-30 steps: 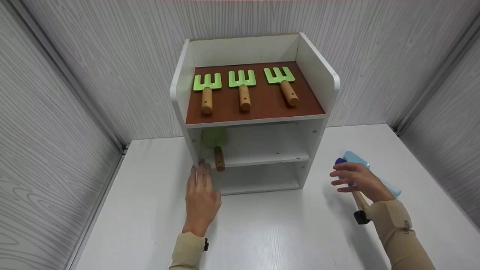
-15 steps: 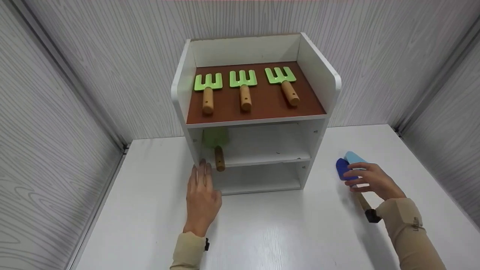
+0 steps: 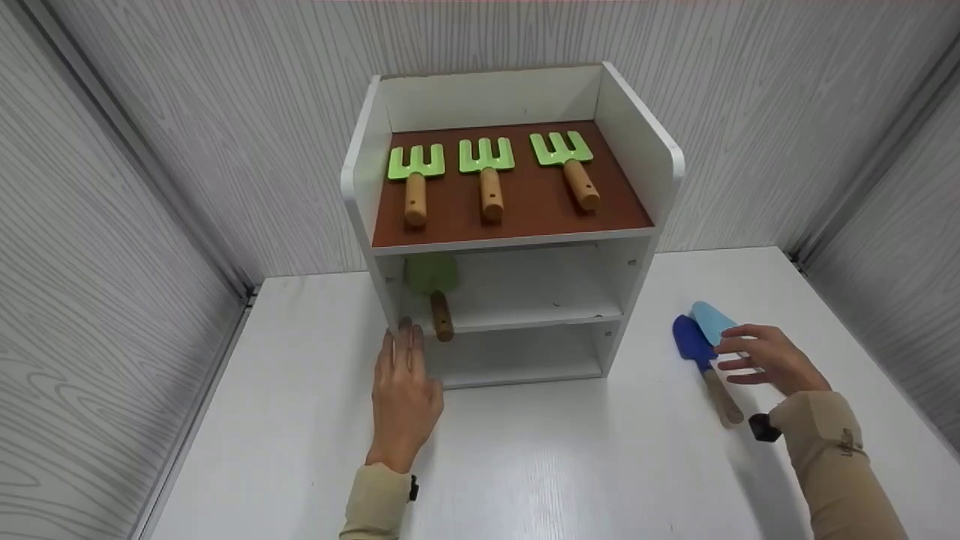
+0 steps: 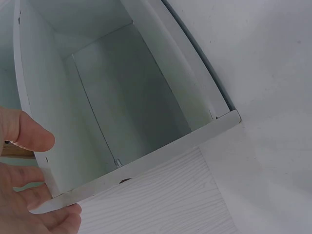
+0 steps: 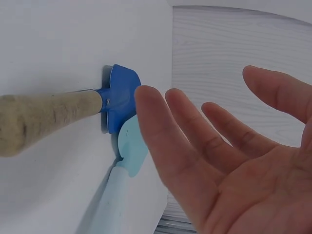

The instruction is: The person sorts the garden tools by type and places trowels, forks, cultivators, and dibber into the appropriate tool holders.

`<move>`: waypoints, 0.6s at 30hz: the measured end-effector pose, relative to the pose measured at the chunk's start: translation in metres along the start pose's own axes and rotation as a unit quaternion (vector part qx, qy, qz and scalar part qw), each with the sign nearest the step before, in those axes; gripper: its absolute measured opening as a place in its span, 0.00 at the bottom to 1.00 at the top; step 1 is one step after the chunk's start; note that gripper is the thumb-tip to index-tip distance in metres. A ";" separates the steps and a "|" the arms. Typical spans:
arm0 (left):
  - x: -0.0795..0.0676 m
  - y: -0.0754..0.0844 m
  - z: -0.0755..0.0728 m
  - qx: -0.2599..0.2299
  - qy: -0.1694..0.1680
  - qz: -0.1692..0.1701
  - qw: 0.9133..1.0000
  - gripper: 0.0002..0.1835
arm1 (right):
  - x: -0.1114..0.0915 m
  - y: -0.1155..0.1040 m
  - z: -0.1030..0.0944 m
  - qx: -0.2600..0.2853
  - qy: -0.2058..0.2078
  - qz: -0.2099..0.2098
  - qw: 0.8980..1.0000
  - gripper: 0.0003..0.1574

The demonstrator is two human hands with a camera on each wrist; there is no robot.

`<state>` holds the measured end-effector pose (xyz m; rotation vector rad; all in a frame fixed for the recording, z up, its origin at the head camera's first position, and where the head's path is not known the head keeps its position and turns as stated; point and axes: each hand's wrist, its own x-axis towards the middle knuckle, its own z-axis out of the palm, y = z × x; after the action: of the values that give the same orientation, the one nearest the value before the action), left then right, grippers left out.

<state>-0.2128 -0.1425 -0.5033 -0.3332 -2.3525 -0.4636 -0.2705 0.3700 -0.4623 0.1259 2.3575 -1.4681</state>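
My left hand [image 3: 405, 409] touches the lower left front edge of a white shelf unit [image 3: 641, 146], its fingers straight in the head view. In the left wrist view fingers show on both sides of the board's corner [image 4: 58, 197]. My right hand [image 3: 776, 360] hovers at the right with loosely bent fingers and nothing in them. Just left of it lies a dark blue hand trowel [image 3: 691, 339] with a wooden handle [image 5: 48, 114]. A light blue trowel [image 3: 711, 322] lies beside it, its handle mostly behind my hand in the head view.
Three green hand forks [image 3: 487, 157] with wooden handles lie in a row on the brown top shelf. On the middle shelf sits a green hand trowel [image 3: 433, 276], its wooden handle poking past the front edge. Grey wood-grain walls [image 3: 150, 187] surround the white table [image 3: 540, 465].
My right hand has drifted rightward, away from above the dark blue trowel, which now shows whole in the head view. The left hand has stayed at the shelf edge.
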 end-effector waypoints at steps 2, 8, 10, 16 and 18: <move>0.000 0.000 0.000 0.000 -0.004 -0.003 1.000 0.36 | 0.001 0.002 -0.001 0.000 0.000 0.005 1.000 0.44; -0.001 0.000 0.000 0.005 -0.013 -0.007 1.000 0.37 | 0.003 0.005 -0.002 -0.002 0.000 0.022 1.000 0.47; -0.001 0.000 0.000 0.004 -0.015 -0.008 1.000 0.37 | 0.002 0.006 -0.003 -0.004 -0.001 0.027 1.000 0.46; -0.001 0.001 -0.001 0.005 -0.014 -0.007 1.000 0.37 | 0.003 0.011 -0.003 -0.014 -0.008 0.044 0.999 0.43; -0.001 0.000 -0.001 0.007 -0.012 -0.006 1.000 0.37 | 0.005 0.012 -0.003 -0.017 -0.009 0.052 0.998 0.42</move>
<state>-0.2112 -0.1428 -0.5033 -0.3209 -2.3807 -0.4519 -0.2723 0.3773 -0.4728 0.2225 2.3232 -1.3743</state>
